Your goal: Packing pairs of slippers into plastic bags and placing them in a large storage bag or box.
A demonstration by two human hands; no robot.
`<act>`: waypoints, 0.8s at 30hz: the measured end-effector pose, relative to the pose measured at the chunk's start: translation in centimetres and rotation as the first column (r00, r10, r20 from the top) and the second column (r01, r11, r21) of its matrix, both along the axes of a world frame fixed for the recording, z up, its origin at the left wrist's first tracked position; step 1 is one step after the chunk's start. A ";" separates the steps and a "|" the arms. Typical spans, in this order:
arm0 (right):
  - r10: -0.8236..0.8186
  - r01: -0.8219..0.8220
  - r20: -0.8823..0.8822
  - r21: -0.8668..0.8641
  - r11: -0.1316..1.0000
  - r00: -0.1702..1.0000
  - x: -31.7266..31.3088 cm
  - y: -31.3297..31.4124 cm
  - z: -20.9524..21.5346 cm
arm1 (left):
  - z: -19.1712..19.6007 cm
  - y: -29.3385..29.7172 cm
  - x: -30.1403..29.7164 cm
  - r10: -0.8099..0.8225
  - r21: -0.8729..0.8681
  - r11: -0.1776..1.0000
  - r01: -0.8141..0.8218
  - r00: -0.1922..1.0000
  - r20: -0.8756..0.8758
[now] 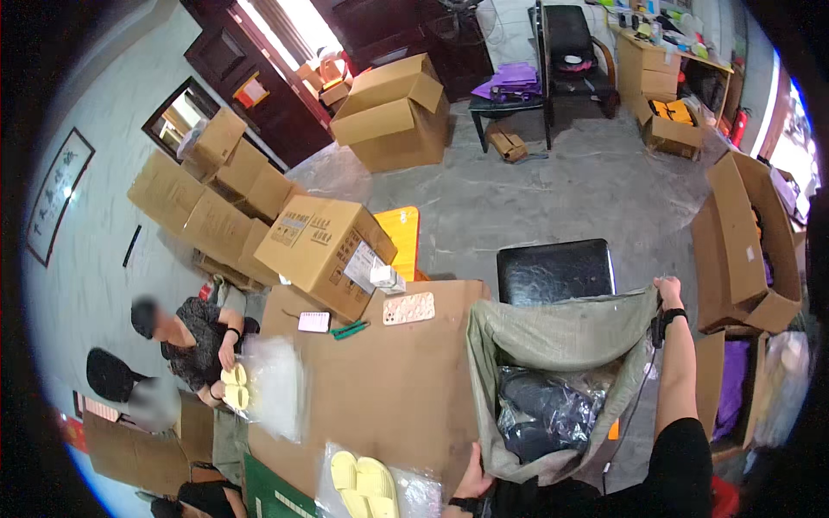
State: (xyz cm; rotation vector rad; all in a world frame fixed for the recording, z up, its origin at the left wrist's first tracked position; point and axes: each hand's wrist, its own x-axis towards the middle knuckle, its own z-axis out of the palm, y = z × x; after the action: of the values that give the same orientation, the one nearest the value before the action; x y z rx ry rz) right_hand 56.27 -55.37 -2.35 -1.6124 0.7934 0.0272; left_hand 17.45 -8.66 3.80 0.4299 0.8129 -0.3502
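Observation:
A grey-green woven sack (561, 332) gapes wide at the right end of the cardboard-covered table. Inside it lie dark items in clear plastic bags (548, 414); their kind is hard to make out. My right hand (667, 293) is closed on the sack's far right rim, arm stretched forward. At the near left corner of the sack, my left hand (471, 475) grips its edge, the fingers partly hidden. Left of that hand, a pair of pale yellow slippers (364, 485) lies on clear plastic bags (420, 494).
Across the table (389, 371), a person (194, 345) handles another pair of yellow slippers (235, 386) by stacked plastic bags (278, 388). A large carton (328, 250), a patterned phone (408, 308) and a green cutter (350, 330) are at its far end. A black stool (555, 270) stands behind the sack.

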 end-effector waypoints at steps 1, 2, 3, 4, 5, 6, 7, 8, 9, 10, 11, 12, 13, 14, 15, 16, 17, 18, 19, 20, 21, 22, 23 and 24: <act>0.044 -0.044 -0.010 -0.459 0.887 0.999 -0.4 1.9 0.9 | 5.8 -1.3 2.0 -0.374 0.487 0.807 0.334 0.927 -0.014; 0.096 -0.067 -0.012 -0.804 0.590 0.995 -0.4 4.1 2.7 | 3.5 -0.7 0.9 -0.350 0.493 0.813 0.309 0.937 -0.009; 0.182 -0.046 0.065 -0.835 0.548 0.981 -0.5 4.8 2.9 | -1.2 0.2 -0.1 -0.252 0.336 0.909 0.247 0.967 -0.029; 0.362 -0.133 0.045 -0.882 0.452 0.931 -1.1 5.3 3.7 | -4.1 0.4 -0.5 -0.164 0.164 0.971 0.174 0.984 -0.073; 0.474 -0.071 0.177 -0.885 0.460 0.863 -2.1 4.5 3.0 | -2.0 -1.3 1.7 -0.247 0.416 0.874 0.251 0.967 -0.065; 0.590 -0.028 0.306 -0.872 0.489 0.747 -2.8 5.9 3.1 | -1.9 -1.4 2.2 -0.240 0.412 0.878 0.243 0.969 -0.060; 0.719 -0.261 0.176 -0.853 0.452 0.673 -3.7 6.4 3.6 | -2.3 -1.5 2.5 -0.295 0.445 0.847 0.290 0.954 -0.059; 0.832 -0.483 0.058 -0.791 0.375 0.552 -5.5 8.6 6.5 | -2.3 -1.4 2.6 -0.343 0.479 0.813 0.332 0.937 -0.067; 0.900 -0.731 -0.027 -0.594 0.335 0.434 -7.3 8.4 7.8 | -1.2 -2.1 3.4 -0.326 0.500 0.814 0.296 0.945 -0.029; 0.959 -0.909 -0.061 -0.339 0.243 0.278 -8.6 8.8 9.0 | -0.7 -2.3 4.1 -0.320 0.497 0.819 0.288 0.947 -0.022; 0.990 -0.971 -0.097 -0.226 0.079 0.103 -10.4 10.6 12.5 | -0.4 -2.2 4.2 -0.294 0.554 0.785 0.278 0.954 -0.063; 0.991 -0.991 -0.122 -0.110 -0.077 -0.063 -12.1 11.6 15.5 | -0.2 -2.4 4.3 -0.280 0.603 0.748 0.279 0.955 -0.096; 0.978 -0.988 -0.167 0.104 -0.112 -0.128 -13.0 11.4 15.0 | -2.4 -2.2 3.7 -0.363 0.660 0.670 0.340 0.926 -0.108; 0.959 -0.939 -0.198 0.317 -0.131 -0.201 -13.9 11.1 13.6 | -4.9 -1.8 2.9 -0.359 0.660 0.673 0.333 0.928 -0.102; 0.927 -0.928 -0.206 0.273 -0.252 -0.312 -14.0 10.7 11.5 | -7.1 -1.2 2.2 -0.600 0.774 0.365 0.517 0.766 -0.230; 0.923 -0.925 -0.206 0.270 -0.266 -0.325 -13.4 11.7 11.9 | -8.2 -0.9 1.8 -0.738 0.803 -0.003 0.595 0.541 -0.404; 0.874 -0.949 -0.380 0.035 -0.315 -0.304 -12.6 13.0 13.2 | -7.1 -1.8 2.1 -0.674 0.857 0.012 0.514 0.638 -0.373; 0.811 -0.898 -0.532 -0.191 -0.396 -0.244 -11.7 15.0 14.6 | -5.6 -2.5 2.4 -0.672 0.858 0.016 0.514 0.641 -0.371; 0.870 -0.890 -0.482 -0.343 -0.302 -0.109 -10.4 17.9 16.2 | -4.2 -2.8 2.5 -0.599 0.953 -0.040 0.299 0.757 -0.262; 0.912 -0.852 -0.410 -0.484 -0.199 0.019 -9.2 20.5 17.9 | -3.4 -3.0 2.4 -0.528 0.991 -0.116 0.071 0.840 -0.122; 0.970 -0.865 -0.240 -0.495 -0.077 0.050 -7.7 22.6 17.4 | -3.4 -3.3 1.9 -0.511 0.991 -0.118 0.068 0.852 -0.119; 0.995 -0.876 -0.061 -0.481 0.045 0.085 -5.8 25.1 15.8 | -3.6 -3.7 1.6 -0.479 0.996 0.025 0.089 0.875 -0.066; 0.981 -0.872 -0.150 -0.488 0.033 0.121 -4.2 27.7 14.8 | -3.8 -3.6 1.2 -0.437 0.981 0.165 0.102 0.899 -0.021; 0.955 -0.870 -0.243 -0.492 0.030 0.171 -2.8 29.3 13.1 | -0.2 -3.9 2.5 -0.566 0.933 0.268 0.242 0.823 -0.051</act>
State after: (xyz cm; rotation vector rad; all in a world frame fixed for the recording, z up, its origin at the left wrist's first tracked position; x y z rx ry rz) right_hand 53.47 -26.04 10.77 -2.4113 -0.6652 0.6934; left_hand 19.97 -12.61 3.55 1.7904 0.4976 -0.2676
